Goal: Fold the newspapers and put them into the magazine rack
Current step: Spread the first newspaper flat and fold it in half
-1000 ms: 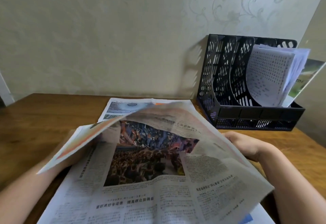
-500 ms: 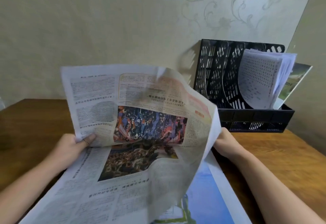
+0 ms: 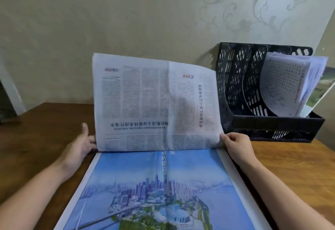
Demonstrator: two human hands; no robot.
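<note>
A newspaper [image 3: 155, 102] stands upright in front of me, its text upside down. My left hand [image 3: 79, 144] holds its lower left corner, with the thumb raised and the fingers behind the sheet. My right hand [image 3: 235, 144] pinches the lower right corner. Beneath it, flat on the wooden table [image 3: 290, 166], lies another newspaper [image 3: 159, 193] showing a blue city skyline picture. The black mesh magazine rack [image 3: 272, 126] stands at the back right against the wall, with folded papers [image 3: 286, 84] in its right compartments.
The patterned wall [image 3: 126, 21] runs right behind the table. The rack's left compartments hold nothing that I can see. A dark object [image 3: 7, 99] stands at the far left edge, beyond the table's corner.
The held newspaper has been lifted off the table and turned over, now showing a text page. The blue skyline paper beneath has come into view. Both hands have moved to its lower corners.
</note>
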